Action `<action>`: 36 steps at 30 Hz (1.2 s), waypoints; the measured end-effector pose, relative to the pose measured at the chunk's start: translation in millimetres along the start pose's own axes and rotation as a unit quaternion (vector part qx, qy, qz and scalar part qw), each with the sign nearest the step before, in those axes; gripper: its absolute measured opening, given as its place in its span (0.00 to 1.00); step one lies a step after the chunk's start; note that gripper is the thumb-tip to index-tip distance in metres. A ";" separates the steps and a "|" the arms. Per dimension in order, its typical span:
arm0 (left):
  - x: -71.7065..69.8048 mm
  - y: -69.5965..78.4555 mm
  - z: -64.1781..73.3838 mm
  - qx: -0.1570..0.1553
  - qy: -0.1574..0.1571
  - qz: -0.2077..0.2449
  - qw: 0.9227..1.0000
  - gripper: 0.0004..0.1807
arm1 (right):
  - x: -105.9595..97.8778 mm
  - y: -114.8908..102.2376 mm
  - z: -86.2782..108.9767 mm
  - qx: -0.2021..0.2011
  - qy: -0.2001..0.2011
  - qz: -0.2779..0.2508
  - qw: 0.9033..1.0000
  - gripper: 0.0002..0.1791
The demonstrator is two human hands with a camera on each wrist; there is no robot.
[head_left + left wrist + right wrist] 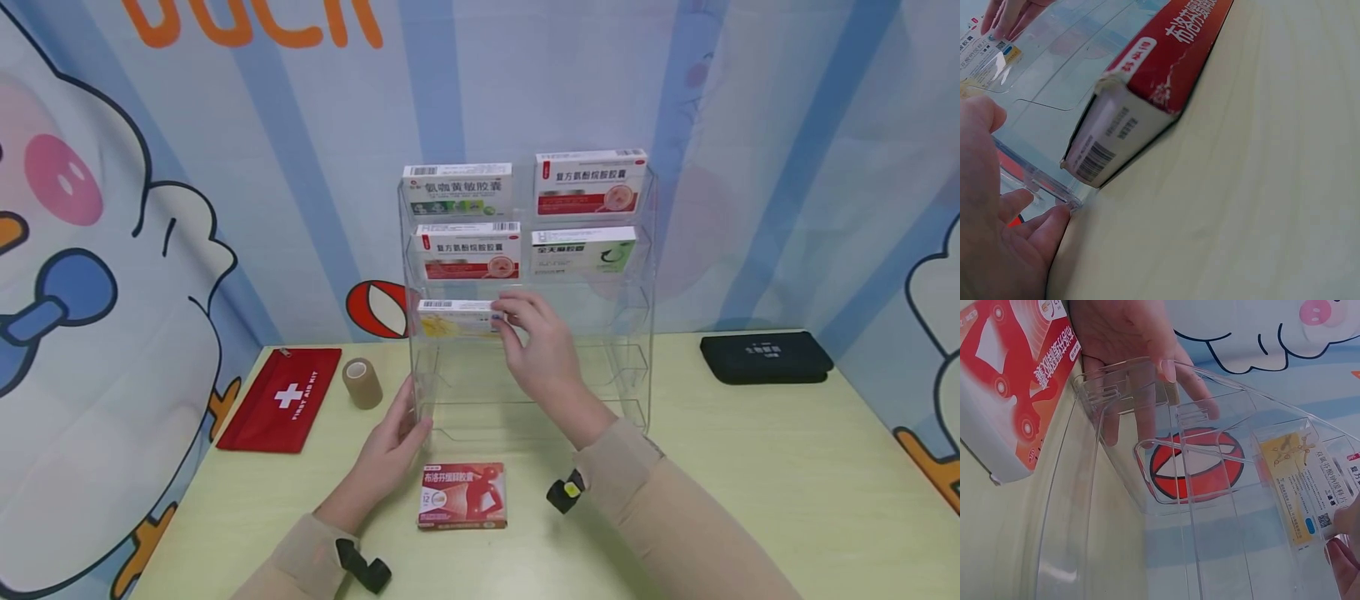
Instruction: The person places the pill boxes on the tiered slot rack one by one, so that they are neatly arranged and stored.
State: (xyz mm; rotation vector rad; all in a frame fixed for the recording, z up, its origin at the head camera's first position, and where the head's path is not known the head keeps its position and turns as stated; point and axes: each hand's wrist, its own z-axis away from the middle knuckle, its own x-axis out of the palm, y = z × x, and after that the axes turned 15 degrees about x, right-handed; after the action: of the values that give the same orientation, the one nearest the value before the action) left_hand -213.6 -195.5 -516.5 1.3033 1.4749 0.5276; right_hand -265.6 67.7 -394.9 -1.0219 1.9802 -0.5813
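A clear plastic tiered rack [570,421] stands on the table. My left hand [392,437] grips its lower left side, thumb in front and fingers behind the side panel, as the right wrist view shows. My right hand [546,346] pinches the right end of a white and yellow medicine box [455,318], which sits in the left part of the third tier. In the right wrist view that box [1291,487] shows behind the clear plastic, with fingertips at its end. A red medicine box [462,497] lies flat in front of the rack, between my forearms.
Medicine boxes fill the upper tiers: a green and white one [459,190], two red and white ones [591,185], and another green and white one [583,250]. Left of the rack are a tan bandage roll [363,383] and red first aid pouch [283,402]; a black case [767,358] lies right.
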 end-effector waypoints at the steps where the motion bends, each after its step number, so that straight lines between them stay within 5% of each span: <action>1: 0.0 -0.1 0.1 0.000 0.001 0.000 1.000 0.45 | -0.7 0.5 0.7 0.001 0.001 -0.002 1.000 0.12; 10: 0.2 0.8 1.0 0.010 0.002 -0.003 1.000 0.45 | -10.2 3.9 13.3 0.004 0.011 -0.027 1.000 0.12; 22: 0.6 -2.4 0.2 0.010 0.004 -0.010 1.000 0.44 | -16.9 12.6 58.6 -0.030 0.003 -0.035 0.999 0.12; 36: -0.8 3.7 -0.1 0.001 -0.001 -0.011 1.000 0.45 | -18.2 27.9 115.2 -0.030 -0.110 0.003 0.994 0.15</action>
State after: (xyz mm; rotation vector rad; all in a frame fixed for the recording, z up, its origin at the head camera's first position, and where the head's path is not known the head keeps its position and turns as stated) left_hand -212.1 -195.1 -513.0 1.2876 1.4871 0.5116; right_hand -176.7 94.7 -470.7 -1.0678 1.8158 -0.3891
